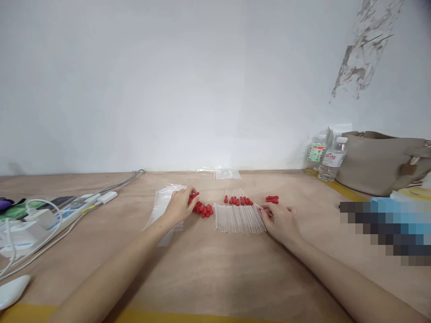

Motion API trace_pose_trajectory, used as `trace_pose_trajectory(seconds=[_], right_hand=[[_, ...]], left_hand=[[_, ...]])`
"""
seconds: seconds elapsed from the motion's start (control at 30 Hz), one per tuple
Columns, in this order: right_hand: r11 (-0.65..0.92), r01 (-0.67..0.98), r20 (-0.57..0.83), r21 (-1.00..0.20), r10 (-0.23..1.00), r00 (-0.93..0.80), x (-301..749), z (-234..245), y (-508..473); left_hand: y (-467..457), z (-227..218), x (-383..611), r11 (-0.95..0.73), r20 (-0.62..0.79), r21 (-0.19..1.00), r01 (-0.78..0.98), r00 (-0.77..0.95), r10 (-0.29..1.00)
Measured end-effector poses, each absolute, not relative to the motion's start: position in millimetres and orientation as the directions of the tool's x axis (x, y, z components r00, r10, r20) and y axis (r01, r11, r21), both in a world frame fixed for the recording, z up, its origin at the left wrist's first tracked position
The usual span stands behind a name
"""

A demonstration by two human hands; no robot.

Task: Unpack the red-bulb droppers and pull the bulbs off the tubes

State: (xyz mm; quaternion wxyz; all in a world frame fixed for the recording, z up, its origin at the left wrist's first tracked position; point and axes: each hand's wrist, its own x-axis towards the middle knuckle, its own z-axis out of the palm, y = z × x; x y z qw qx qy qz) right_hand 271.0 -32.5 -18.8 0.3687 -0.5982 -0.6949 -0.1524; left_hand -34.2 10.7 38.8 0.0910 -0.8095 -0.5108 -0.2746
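My left hand (181, 205) is closed in a pinch on a red rubber bulb (194, 195), just above a small pile of similar red bulbs (204, 210). My right hand (281, 220) has its fingers closed around a dropper (260, 207); its thin clear tube shows, and a bit of red is partly hidden by the fingers. Between the hands lies a row of thin clear tubes (239, 219), side by side. Behind that row, several droppers with red bulbs (241, 201) lie with their tubes pointing towards the wall. A few more red bulbs (272, 198) rest just beyond my right hand.
Clear plastic bags (164, 202) lie under and beside my left hand, and another small bag (227, 174) is by the wall. Power strips with chargers and cables (63, 220) occupy the left. Two water bottles (333, 160) and a beige handbag (377, 159) stand at the right.
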Motion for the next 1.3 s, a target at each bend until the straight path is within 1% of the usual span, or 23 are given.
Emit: trace_pose_trajectory(seconds=[0.07,0.17,0.23,0.33,0.47,0.57,0.7,0.77,0.83,1.0,1.13,1.3], right_hand=[[0.232,0.946,0.696,-0.227,0.718,-0.009,271.7,-19.5,-31.1],[0.24,0.953,0.714,-0.182,0.699,-0.04,271.8,-21.8,-28.7],[0.243,0.958,0.731,-0.155,0.68,-0.055,271.2,-23.2,-27.4],[0.25,0.959,0.746,-0.131,0.662,-0.07,269.4,-23.4,-27.3],[0.271,0.958,0.758,-0.095,0.643,-0.107,266.2,-22.5,-29.8],[0.291,0.955,0.738,-0.064,0.657,-0.151,264.5,-23.6,-30.7],[0.315,0.948,0.733,-0.049,0.656,-0.18,263.5,-24.9,-30.7],[0.323,0.945,0.739,-0.059,0.65,-0.176,263.2,-24.2,-31.1],[0.332,0.941,0.732,-0.072,0.658,-0.176,263.1,-22.7,-32.0],[0.313,0.94,0.713,-0.133,0.69,-0.129,266.3,-19.5,-33.0],[0.29,0.94,0.75,-0.179,0.658,-0.06,271.4,-20.9,-30.2],[0.301,0.936,0.784,-0.184,0.62,-0.045,272.2,-21.8,-29.3]], left_hand=[[18.3,39.5,-31.5,-0.45,0.547,0.026,0.893,0.364,0.754],[24.8,38.1,-28.2,-0.447,0.551,-0.122,0.886,0.435,0.712],[26.6,35.4,-27.2,-0.452,0.541,-0.182,0.873,0.473,0.696],[26.7,30.9,-27.6,-0.472,0.516,-0.213,0.855,0.509,0.689],[24.2,27.9,-29.4,-0.54,0.472,-0.203,0.817,0.565,0.677],[22.5,28.2,-31.4,-0.571,0.46,-0.153,0.807,0.569,0.682],[24.3,32.4,-32.9,-0.539,0.455,0.0,0.843,0.48,0.75],[27.4,36.5,-30.2,-0.492,0.444,0.09,0.866,0.408,0.798],[31.9,41.0,-22.9,-0.443,0.434,0.142,0.885,0.347,0.832],[47.1,44.2,16.6,-0.381,0.38,0.138,0.914,0.307,0.873],[59.8,34.7,51.3,-0.318,0.301,0.109,0.942,0.274,0.913],[72.8,21.2,74.1,-0.222,0.252,0.073,0.972,0.197,0.947]])
